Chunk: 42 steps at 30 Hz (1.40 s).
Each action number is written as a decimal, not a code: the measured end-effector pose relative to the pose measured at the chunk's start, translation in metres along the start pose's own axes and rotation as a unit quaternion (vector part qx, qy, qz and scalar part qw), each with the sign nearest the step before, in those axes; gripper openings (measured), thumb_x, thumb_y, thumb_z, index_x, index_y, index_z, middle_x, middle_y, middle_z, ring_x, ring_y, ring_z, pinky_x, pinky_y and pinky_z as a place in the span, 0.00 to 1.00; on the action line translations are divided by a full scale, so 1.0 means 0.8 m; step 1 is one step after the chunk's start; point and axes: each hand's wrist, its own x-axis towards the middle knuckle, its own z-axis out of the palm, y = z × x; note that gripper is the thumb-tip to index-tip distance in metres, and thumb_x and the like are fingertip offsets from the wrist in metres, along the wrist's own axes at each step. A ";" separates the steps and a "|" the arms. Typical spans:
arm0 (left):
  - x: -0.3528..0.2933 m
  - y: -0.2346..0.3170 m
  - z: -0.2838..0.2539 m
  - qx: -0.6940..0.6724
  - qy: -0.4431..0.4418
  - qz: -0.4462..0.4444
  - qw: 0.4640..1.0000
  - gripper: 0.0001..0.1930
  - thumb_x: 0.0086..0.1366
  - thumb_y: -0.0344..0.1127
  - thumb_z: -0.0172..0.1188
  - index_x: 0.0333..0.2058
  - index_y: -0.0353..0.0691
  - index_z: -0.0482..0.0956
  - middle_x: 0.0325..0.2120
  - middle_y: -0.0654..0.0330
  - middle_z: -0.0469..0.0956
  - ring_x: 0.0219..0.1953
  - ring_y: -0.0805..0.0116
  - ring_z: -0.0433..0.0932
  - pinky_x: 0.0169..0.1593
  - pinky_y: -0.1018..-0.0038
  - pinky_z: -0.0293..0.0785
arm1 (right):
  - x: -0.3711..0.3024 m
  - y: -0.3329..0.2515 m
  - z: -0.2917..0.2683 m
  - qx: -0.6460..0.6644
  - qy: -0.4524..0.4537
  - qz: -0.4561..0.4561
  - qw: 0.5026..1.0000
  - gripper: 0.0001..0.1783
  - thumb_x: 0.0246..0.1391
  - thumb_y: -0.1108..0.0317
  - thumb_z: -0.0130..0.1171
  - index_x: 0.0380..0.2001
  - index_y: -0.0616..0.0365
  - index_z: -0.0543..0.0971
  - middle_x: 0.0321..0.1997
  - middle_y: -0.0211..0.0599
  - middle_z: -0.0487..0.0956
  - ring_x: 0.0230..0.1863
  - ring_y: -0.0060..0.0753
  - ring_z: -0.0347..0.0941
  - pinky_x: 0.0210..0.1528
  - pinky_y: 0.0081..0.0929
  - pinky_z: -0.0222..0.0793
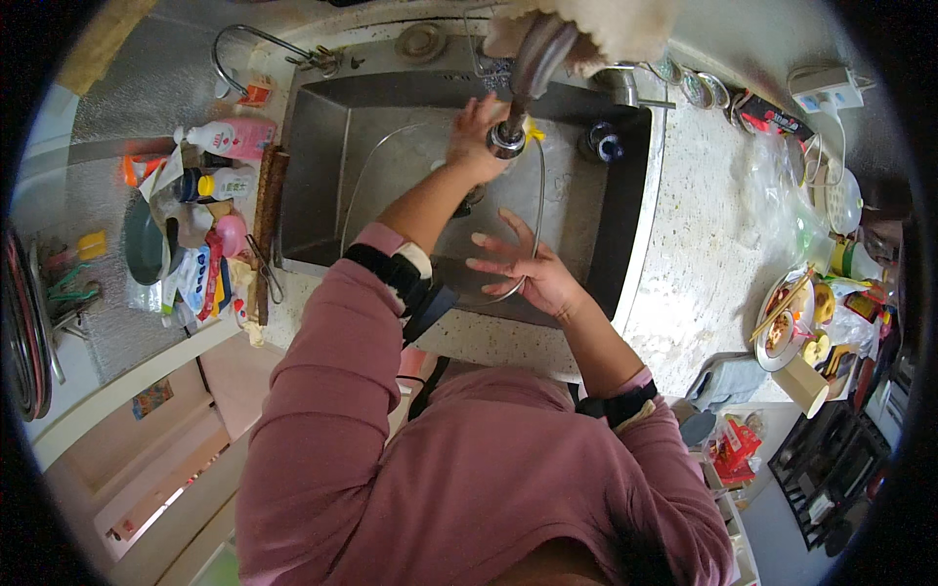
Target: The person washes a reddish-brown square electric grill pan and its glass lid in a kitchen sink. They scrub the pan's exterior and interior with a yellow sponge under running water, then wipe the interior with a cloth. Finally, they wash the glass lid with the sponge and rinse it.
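Fingers (498, 266) of the right hand (537, 276) spread apart, over the sink (318, 161)

Right hand, centre of frame: I record open fingers; a thin pale loop (542, 190) passes by them, contact unclear to me.
Left hand (474, 145), upper centre: fingers upward, just beside the grey faucet (543, 61), whose head hangs over the basin; whether they grip it, I cannot tell.
Yellow piece (534, 129): near the faucet head.
Round dark item (603, 144): inside the sink, upper right of centre.
Pink bottle (246, 138): lying, upper left.
Chopsticks (785, 305): across a food plate (779, 359), right of frame.
Power strip (826, 90): upper right.
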 end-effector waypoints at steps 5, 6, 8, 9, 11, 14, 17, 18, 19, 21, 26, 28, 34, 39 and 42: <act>-0.016 0.002 -0.010 0.036 -0.001 -0.046 0.998 0.37 0.56 0.42 0.63 0.64 0.62 0.58 0.66 0.55 0.50 0.67 0.46 0.48 0.67 0.51 0.46 | 0.011 -0.004 0.009 0.005 0.006 -0.004 1.000 0.50 0.46 0.78 0.51 0.70 0.46 0.41 0.66 0.53 0.60 0.64 0.60 0.61 0.49 0.43 0.76; -0.038 0.019 -0.002 -0.133 -0.006 -0.096 0.986 0.33 0.58 0.40 0.60 0.62 0.62 0.60 0.65 0.55 0.52 0.67 0.46 0.48 0.67 0.50 0.45 | 0.015 -0.004 0.010 0.010 -0.003 -0.014 1.000 0.49 0.46 0.78 0.52 0.70 0.47 0.41 0.66 0.52 0.59 0.64 0.60 0.61 0.49 0.43 0.76; -0.064 0.042 0.008 -0.085 -0.009 0.047 0.995 0.29 0.64 0.47 0.51 0.64 0.68 0.57 0.63 0.54 0.58 0.66 0.48 0.52 0.68 0.49 0.42 | 0.021 -0.003 0.009 -0.002 0.021 -0.007 1.000 0.49 0.47 0.78 0.52 0.70 0.46 0.41 0.67 0.53 0.59 0.64 0.60 0.61 0.49 0.42 0.76; -0.069 0.046 0.011 -0.090 -0.035 0.064 0.993 0.29 0.65 0.48 0.51 0.65 0.69 0.55 0.63 0.51 0.59 0.66 0.51 0.53 0.68 0.48 0.42 | 0.022 -0.002 0.009 -0.012 0.045 -0.001 0.999 0.49 0.48 0.77 0.52 0.70 0.46 0.41 0.67 0.53 0.58 0.64 0.60 0.60 0.49 0.42 0.76; -0.065 0.048 0.018 -0.110 -0.039 0.071 0.991 0.30 0.63 0.44 0.53 0.64 0.66 0.58 0.64 0.48 0.54 0.66 0.45 0.51 0.67 0.51 0.45 | 0.019 -0.002 0.009 -0.029 0.043 -0.013 0.999 0.50 0.47 0.79 0.53 0.70 0.46 0.40 0.68 0.55 0.56 0.64 0.59 0.61 0.48 0.42 0.77; -0.025 0.033 0.027 -0.152 0.050 0.040 0.986 0.32 0.60 0.49 0.56 0.63 0.67 0.59 0.62 0.52 0.58 0.64 0.53 0.56 0.67 0.49 0.45 | 0.010 -0.005 0.009 -0.042 0.052 -0.036 0.997 0.51 0.45 0.80 0.52 0.70 0.46 0.39 0.69 0.57 0.55 0.63 0.60 0.62 0.47 0.43 0.78; 0.010 -0.008 0.032 -0.074 0.075 0.027 0.994 0.32 0.59 0.52 0.58 0.63 0.66 0.60 0.62 0.54 0.58 0.63 0.52 0.57 0.65 0.50 0.48 | -0.008 -0.010 0.008 -0.036 0.058 -0.052 0.996 0.52 0.44 0.82 0.50 0.70 0.44 0.38 0.69 0.57 0.54 0.63 0.59 0.62 0.48 0.45 0.77; 0.014 -0.022 0.033 -0.046 0.038 -0.027 0.998 0.32 0.59 0.53 0.57 0.62 0.66 0.61 0.62 0.54 0.58 0.63 0.51 0.57 0.65 0.50 0.49 | -0.014 -0.013 0.007 -0.030 0.065 -0.052 0.996 0.52 0.45 0.82 0.49 0.70 0.42 0.38 0.69 0.54 0.53 0.63 0.58 0.62 0.49 0.46 0.77; 0.010 -0.038 0.034 -0.023 0.060 -0.042 0.997 0.31 0.59 0.53 0.57 0.62 0.66 0.61 0.62 0.54 0.58 0.63 0.50 0.57 0.64 0.50 0.50 | -0.020 -0.014 0.006 -0.021 0.066 -0.053 0.996 0.52 0.45 0.83 0.48 0.70 0.40 0.38 0.70 0.52 0.53 0.64 0.58 0.62 0.50 0.47 0.76; -0.010 -0.066 0.031 0.045 0.085 -0.150 0.984 0.30 0.60 0.52 0.56 0.62 0.66 0.62 0.62 0.55 0.58 0.62 0.48 0.57 0.62 0.49 0.52 | -0.025 -0.015 0.005 -0.047 0.071 -0.062 0.994 0.52 0.45 0.83 0.47 0.70 0.40 0.37 0.70 0.53 0.52 0.64 0.58 0.62 0.50 0.47 0.76; -0.029 -0.019 0.020 -0.021 0.088 -0.123 0.988 0.30 0.57 0.49 0.60 0.59 0.63 0.66 0.58 0.50 0.63 0.59 0.47 0.61 0.59 0.56 0.59 | -0.016 -0.010 0.005 -0.069 0.069 -0.057 0.994 0.53 0.45 0.84 0.47 0.70 0.42 0.36 0.70 0.56 0.51 0.63 0.58 0.63 0.49 0.45 0.77; -0.040 0.031 0.019 -0.304 0.134 -0.053 0.942 0.29 0.50 0.46 0.66 0.52 0.53 0.70 0.55 0.51 0.66 0.58 0.49 0.63 0.59 0.60 0.61 | -0.009 -0.008 0.004 -0.035 0.065 -0.059 0.996 0.54 0.43 0.84 0.48 0.70 0.46 0.36 0.69 0.60 0.51 0.62 0.61 0.63 0.47 0.44 0.78; -0.052 0.062 0.024 -0.227 0.034 0.036 0.973 0.31 0.63 0.47 0.54 0.64 0.59 0.58 0.64 0.47 0.55 0.60 0.44 0.63 0.61 0.56 0.61 | -0.007 -0.013 0.001 -0.162 0.101 -0.051 0.980 0.54 0.44 0.84 0.48 0.70 0.45 0.33 0.70 0.60 0.50 0.63 0.63 0.61 0.47 0.44 0.78; -0.022 -0.026 0.035 -0.086 0.061 -0.009 0.994 0.31 0.61 0.50 0.56 0.63 0.58 0.61 0.62 0.51 0.59 0.63 0.46 0.57 0.65 0.57 0.52 | -0.024 -0.016 0.002 -0.081 0.102 -0.080 0.988 0.53 0.45 0.86 0.43 0.70 0.39 0.33 0.70 0.55 0.51 0.62 0.57 0.65 0.48 0.44 0.78; -0.051 -0.074 0.026 -0.025 0.048 -0.034 0.998 0.28 0.62 0.42 0.57 0.61 0.57 0.64 0.63 0.51 0.56 0.64 0.44 0.55 0.66 0.55 0.52 | -0.029 -0.016 0.001 -0.076 0.106 -0.097 0.987 0.53 0.46 0.86 0.44 0.70 0.38 0.34 0.70 0.55 0.50 0.61 0.57 0.65 0.48 0.45 0.78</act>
